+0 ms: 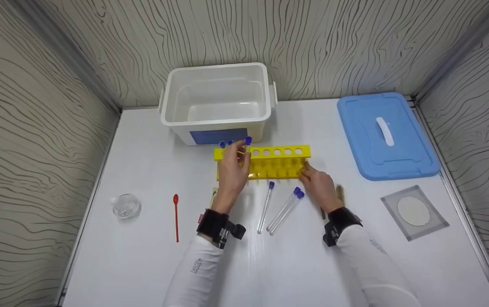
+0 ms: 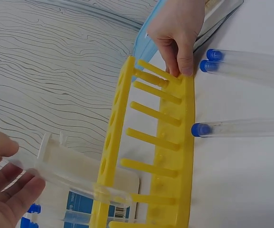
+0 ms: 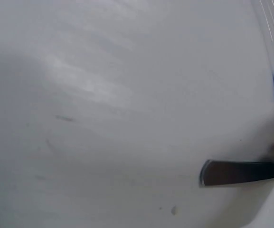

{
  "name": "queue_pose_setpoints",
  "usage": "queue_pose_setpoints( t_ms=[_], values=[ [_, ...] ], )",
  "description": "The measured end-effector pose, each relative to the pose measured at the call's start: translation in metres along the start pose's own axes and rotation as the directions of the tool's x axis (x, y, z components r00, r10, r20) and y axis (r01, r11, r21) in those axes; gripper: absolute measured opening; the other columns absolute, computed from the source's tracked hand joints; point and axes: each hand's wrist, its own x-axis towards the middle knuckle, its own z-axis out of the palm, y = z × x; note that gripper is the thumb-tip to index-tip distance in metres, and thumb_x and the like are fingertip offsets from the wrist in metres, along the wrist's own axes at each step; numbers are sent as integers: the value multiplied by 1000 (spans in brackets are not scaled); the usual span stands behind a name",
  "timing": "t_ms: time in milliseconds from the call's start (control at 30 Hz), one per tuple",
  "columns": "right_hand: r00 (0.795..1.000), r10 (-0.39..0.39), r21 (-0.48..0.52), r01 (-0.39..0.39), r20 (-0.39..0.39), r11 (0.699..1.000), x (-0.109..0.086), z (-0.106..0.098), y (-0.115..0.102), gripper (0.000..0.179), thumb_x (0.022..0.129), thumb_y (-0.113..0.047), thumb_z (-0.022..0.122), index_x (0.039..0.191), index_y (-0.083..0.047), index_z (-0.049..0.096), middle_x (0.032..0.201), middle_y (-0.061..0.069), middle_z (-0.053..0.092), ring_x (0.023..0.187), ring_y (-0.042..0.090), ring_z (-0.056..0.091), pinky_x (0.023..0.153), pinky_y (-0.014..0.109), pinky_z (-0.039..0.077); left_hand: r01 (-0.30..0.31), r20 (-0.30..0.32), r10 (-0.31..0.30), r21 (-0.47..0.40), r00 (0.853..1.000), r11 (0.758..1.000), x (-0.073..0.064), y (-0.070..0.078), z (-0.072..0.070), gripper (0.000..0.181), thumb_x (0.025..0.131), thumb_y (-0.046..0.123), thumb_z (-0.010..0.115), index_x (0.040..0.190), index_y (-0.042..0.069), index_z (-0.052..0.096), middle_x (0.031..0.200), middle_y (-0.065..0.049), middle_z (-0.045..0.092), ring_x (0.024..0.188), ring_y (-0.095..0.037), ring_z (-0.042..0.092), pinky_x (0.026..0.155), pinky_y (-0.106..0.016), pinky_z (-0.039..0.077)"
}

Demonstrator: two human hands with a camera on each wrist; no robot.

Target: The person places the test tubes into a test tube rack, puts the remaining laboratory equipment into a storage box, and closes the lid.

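My left hand (image 1: 232, 172) pinches a clear test tube (image 2: 75, 182) near its blue-capped top. In the left wrist view the tube's lower end passes through the top plate of the yellow test tube rack (image 2: 174, 190), near the rack's left end. Two more blue-capped tubes (image 1: 226, 143) stand in the rack beside it. My right hand (image 1: 321, 187) holds the rack's right end at its base, thumb and fingers on the edge. Three capped test tubes (image 1: 266, 207) lie on the table in front of the rack.
Behind the rack stands an open white bin (image 1: 217, 123); its blue lid (image 1: 389, 140) lies at right. A gauze mat (image 1: 415, 213) lies front right. A red spoon (image 1: 176, 217) and small clear glass vessel (image 1: 126, 206) are at left. A dark flat strip (image 3: 241, 173) lies under my right hand.
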Motion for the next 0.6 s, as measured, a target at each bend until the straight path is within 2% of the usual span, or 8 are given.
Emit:
queue_pose_setpoints(
  t_ms=[133, 267, 367, 600],
  values=[
    [1000, 21, 3, -21, 11, 1000, -1, -1, -2, 37, 99, -24, 61, 132, -8, 60, 146, 14, 51, 125, 40, 58, 104, 53, 49, -30, -20, 29, -28, 999, 999, 3, -1, -1, 32, 98, 14, 61, 129, 8, 57, 113, -9, 65, 102, -20, 65, 91, -30, 58],
    [1000, 3, -2, -3, -12, 1000, -1, -1, -3, 36, 97, -21, 63, 129, -5, 63, 143, 17, 54, 119, 41, 62, 98, 52, 52, -57, -36, 54, -80, 998, 995, 6, -2, -3, 31, 98, 13, 61, 127, 5, 56, 114, -12, 65, 103, -22, 66, 93, -34, 58],
    [1000, -1, -3, 1, -19, 1000, 0, -1, -3, 36, 96, -19, 64, 129, -3, 63, 142, 18, 54, 116, 41, 63, 96, 52, 53, -67, -48, 62, -107, 997, 992, 9, -2, -5, 30, 98, 12, 60, 126, 4, 56, 114, -12, 65, 103, -22, 66, 93, -32, 58],
    [1000, 20, 7, -20, 5, 1000, 0, -2, -3, 37, 98, -21, 63, 131, -5, 61, 145, 16, 52, 121, 41, 60, 101, 52, 50, -73, -47, 67, -117, 997, 991, 14, -1, -7, 30, 98, 14, 60, 127, 5, 56, 113, -11, 64, 105, -21, 66, 94, -28, 57]
  ],
)
